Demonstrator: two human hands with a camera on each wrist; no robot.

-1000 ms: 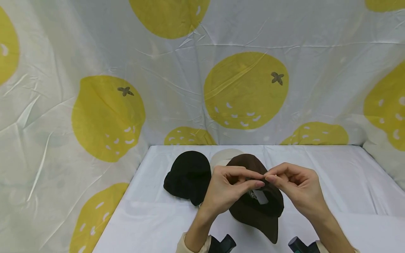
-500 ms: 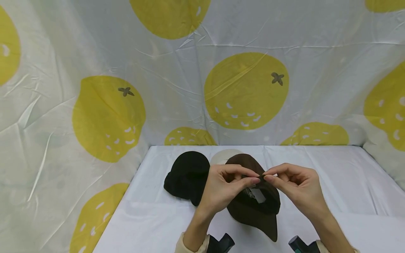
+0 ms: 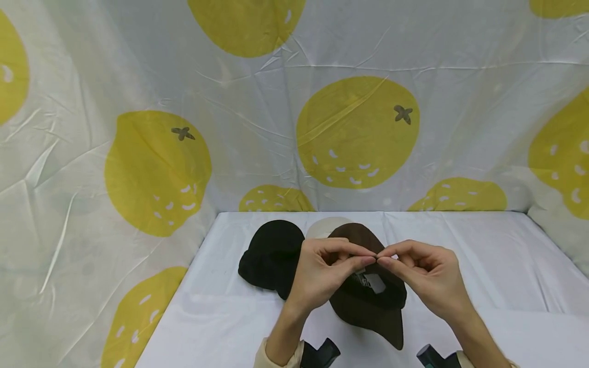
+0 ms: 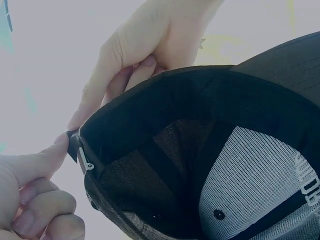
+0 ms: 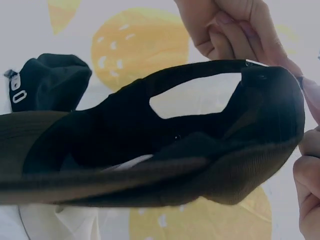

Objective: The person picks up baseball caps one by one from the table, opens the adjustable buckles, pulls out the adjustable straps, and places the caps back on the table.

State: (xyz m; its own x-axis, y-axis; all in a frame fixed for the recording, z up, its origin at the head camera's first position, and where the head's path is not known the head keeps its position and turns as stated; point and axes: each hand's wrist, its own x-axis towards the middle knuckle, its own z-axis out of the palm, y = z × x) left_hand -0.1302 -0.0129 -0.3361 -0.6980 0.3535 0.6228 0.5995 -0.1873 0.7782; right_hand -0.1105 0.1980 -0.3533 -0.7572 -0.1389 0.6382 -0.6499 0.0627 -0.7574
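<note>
A dark brown baseball cap [image 3: 365,309] hangs in front of me, its inside facing up and its brim pointing down toward me. My left hand [image 3: 319,273] pinches the cap's back strap between thumb and index finger. From the other side my right hand [image 3: 425,273] pinches it too, and the fingertips meet. In the left wrist view a metal buckle [image 4: 86,162] sits beside the pinched strap end [image 4: 73,142]. An arched opening shows under the back strap [image 5: 200,70] in the right wrist view. White mesh lining [image 4: 245,175] with lettering shows inside.
Left of the hands, a black cap [image 3: 273,258] lies on the white-covered table [image 3: 488,266]. Behind the brown cap is a cream cap [image 3: 324,227], partly hidden. A lemon-print curtain [image 3: 257,133] hangs at the back and left.
The brown cap has shifted slightly left. My right hand has moved left, closing the small gap between the two hands' fingertips. Both hands still pinch the strap.
</note>
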